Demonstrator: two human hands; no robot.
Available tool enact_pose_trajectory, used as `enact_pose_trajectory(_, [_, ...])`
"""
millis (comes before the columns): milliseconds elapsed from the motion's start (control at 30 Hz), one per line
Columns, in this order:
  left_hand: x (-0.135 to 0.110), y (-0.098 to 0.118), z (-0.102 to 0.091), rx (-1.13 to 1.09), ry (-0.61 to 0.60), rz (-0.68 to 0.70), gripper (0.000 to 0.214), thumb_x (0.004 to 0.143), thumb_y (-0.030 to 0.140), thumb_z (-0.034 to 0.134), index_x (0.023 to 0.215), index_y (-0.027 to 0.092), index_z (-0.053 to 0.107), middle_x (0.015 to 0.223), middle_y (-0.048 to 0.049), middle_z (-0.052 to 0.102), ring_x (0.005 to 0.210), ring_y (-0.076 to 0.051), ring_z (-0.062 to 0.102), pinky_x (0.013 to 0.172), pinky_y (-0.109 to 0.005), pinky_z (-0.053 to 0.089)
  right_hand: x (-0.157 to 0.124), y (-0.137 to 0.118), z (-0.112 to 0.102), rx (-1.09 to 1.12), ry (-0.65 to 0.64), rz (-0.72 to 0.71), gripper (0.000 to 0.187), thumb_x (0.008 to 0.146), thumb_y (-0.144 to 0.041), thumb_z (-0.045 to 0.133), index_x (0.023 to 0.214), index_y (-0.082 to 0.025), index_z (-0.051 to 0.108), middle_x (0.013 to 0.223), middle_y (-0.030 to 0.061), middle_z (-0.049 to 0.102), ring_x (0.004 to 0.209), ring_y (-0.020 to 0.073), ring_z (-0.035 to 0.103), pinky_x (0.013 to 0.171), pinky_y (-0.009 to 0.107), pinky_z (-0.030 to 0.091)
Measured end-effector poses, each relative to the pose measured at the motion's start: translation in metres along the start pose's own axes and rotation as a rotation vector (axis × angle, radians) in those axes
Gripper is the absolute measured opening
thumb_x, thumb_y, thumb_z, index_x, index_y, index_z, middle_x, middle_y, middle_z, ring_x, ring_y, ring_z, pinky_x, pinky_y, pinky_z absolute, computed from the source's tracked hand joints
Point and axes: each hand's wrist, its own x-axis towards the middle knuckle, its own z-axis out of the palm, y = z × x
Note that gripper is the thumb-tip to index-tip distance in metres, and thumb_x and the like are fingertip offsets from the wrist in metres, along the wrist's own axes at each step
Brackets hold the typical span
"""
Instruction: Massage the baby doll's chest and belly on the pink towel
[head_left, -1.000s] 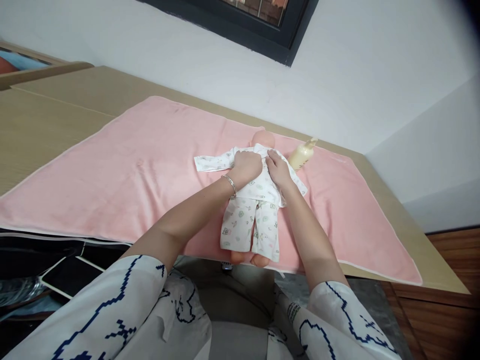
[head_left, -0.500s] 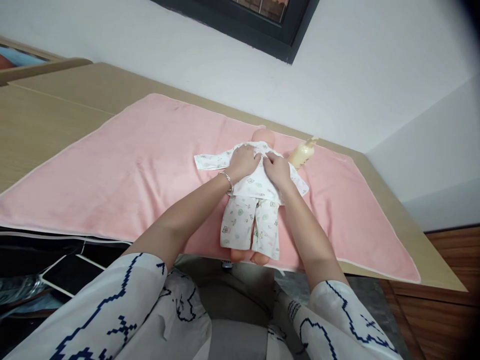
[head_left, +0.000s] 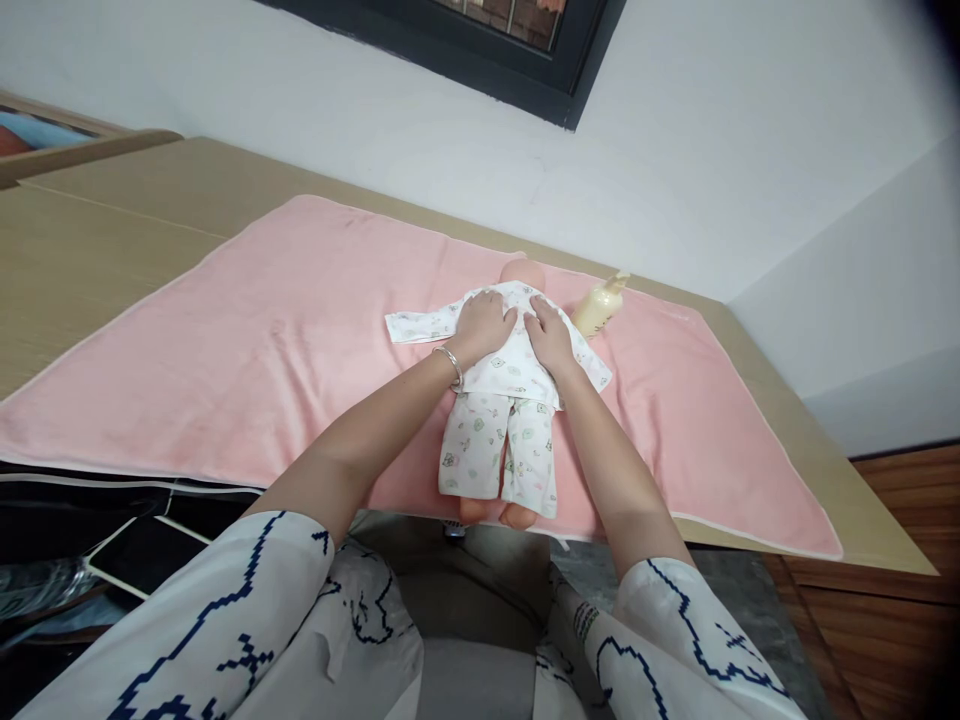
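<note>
A baby doll point(head_left: 523, 272) lies stretched out on a pink cloth point(head_left: 247, 320), its bald head away from me and its bare feet towards me. It wears a white printed top point(head_left: 502, 372) and matching trousers point(head_left: 474, 440); no face shows. My left hand point(head_left: 484, 325), with a bangle at the wrist, rests flat on the left side of the upper torso, fingers extended. On the other side of the torso lies my right hand point(head_left: 550, 338), its fingers stretched towards the shoulder. Both hands are open, with a strip of the top between them.
A cream pump bottle point(head_left: 598, 308) lies tilted on the cloth, right of the doll. The wooden table point(head_left: 135, 215) meets the wall at the back, below a dark window frame point(head_left: 517, 90). A wooden cabinet point(head_left: 892, 620) stands low on the right.
The fingers of my right hand have gone from curled to straightened on the top. My left hand stays in place on the torso. The view has shifted slightly.
</note>
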Motion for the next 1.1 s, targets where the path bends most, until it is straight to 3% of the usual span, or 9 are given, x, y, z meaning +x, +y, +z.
enact_pose_trajectory(167, [-0.002, 0.004, -0.006, -0.018, -0.044, -0.018, 0.043, 0.102, 0.039, 0.035, 0.125, 0.011, 0.059, 0.134, -0.0174, 0.065, 0.131, -0.030, 0.054, 0.115, -0.041, 0.037, -0.005, -0.014, -0.006, -0.088, -0.014, 0.021, 0.053, 0.100, -0.040, 0.036, 0.141, -0.012, 0.056, 0.153, 0.0152, 0.052, 0.146, 0.0262, 0.045, 0.123, 0.046, 0.032])
enact_pose_trajectory(300, [-0.002, 0.004, -0.012, -0.019, -0.107, -0.003, 0.044, 0.101, 0.033, 0.034, 0.130, 0.009, 0.056, 0.143, -0.0193, 0.058, 0.137, -0.031, 0.049, 0.117, -0.045, 0.034, -0.013, -0.040, -0.015, -0.279, -0.058, 0.134, 0.042, 0.099, -0.038, 0.035, 0.114, -0.015, 0.067, 0.118, 0.0194, 0.073, 0.113, 0.0358, 0.066, 0.099, 0.051, 0.048])
enact_pose_trajectory(433, [0.000, 0.003, -0.016, -0.027, -0.193, 0.043, 0.047, 0.101, 0.031, 0.031, 0.137, 0.009, 0.052, 0.151, -0.0178, 0.051, 0.142, -0.030, 0.044, 0.119, -0.047, 0.031, -0.016, -0.053, -0.021, -0.360, -0.102, 0.152, 0.036, 0.097, -0.037, 0.037, 0.097, -0.018, 0.068, 0.102, 0.0188, 0.074, 0.098, 0.0355, 0.067, 0.086, 0.045, 0.049])
enact_pose_trajectory(533, [-0.003, 0.011, -0.022, 0.018, -0.220, 0.085, 0.045, 0.101, 0.025, 0.031, 0.137, 0.010, 0.053, 0.148, -0.0173, 0.054, 0.138, -0.029, 0.048, 0.115, -0.042, 0.037, -0.014, -0.047, -0.025, -0.312, -0.104, 0.119, 0.037, 0.098, -0.038, 0.034, 0.092, -0.020, 0.067, 0.101, 0.0142, 0.075, 0.096, 0.0316, 0.066, 0.084, 0.040, 0.047])
enact_pose_trajectory(633, [-0.011, 0.029, -0.030, 0.122, -0.252, 0.078, 0.037, 0.095, 0.014, 0.039, 0.123, 0.010, 0.063, 0.129, -0.0190, 0.066, 0.124, -0.029, 0.059, 0.105, -0.041, 0.044, -0.009, -0.032, -0.026, -0.224, -0.115, 0.075, 0.040, 0.100, -0.041, 0.029, 0.091, -0.022, 0.064, 0.102, 0.0103, 0.074, 0.095, 0.0277, 0.064, 0.083, 0.036, 0.046])
enact_pose_trajectory(767, [-0.019, 0.045, -0.036, 0.166, -0.259, 0.037, 0.034, 0.092, 0.011, 0.042, 0.115, 0.011, 0.068, 0.120, -0.0192, 0.069, 0.117, -0.029, 0.064, 0.099, -0.040, 0.048, -0.004, -0.020, -0.020, -0.172, -0.069, 0.010, 0.037, 0.101, -0.037, 0.027, 0.102, -0.020, 0.060, 0.114, 0.0132, 0.070, 0.105, 0.0273, 0.061, 0.093, 0.038, 0.045])
enact_pose_trajectory(900, [-0.014, 0.035, -0.034, 0.087, -0.251, 0.022, 0.035, 0.096, 0.024, 0.039, 0.112, 0.011, 0.069, 0.118, -0.0185, 0.070, 0.110, -0.030, 0.067, 0.093, -0.040, 0.051, -0.006, -0.025, -0.014, -0.236, -0.057, 0.030, 0.038, 0.101, -0.034, 0.026, 0.109, -0.016, 0.059, 0.123, 0.0193, 0.065, 0.117, 0.0319, 0.058, 0.102, 0.045, 0.043])
enact_pose_trajectory(1100, [0.003, 0.001, -0.017, -0.002, -0.160, 0.051, 0.045, 0.100, 0.034, 0.033, 0.123, 0.010, 0.063, 0.134, -0.0157, 0.065, 0.129, -0.028, 0.056, 0.110, -0.038, 0.043, -0.017, -0.053, -0.017, -0.305, -0.085, 0.133, 0.035, 0.099, -0.035, 0.034, 0.102, -0.015, 0.063, 0.113, 0.0220, 0.070, 0.111, 0.0350, 0.062, 0.097, 0.047, 0.048])
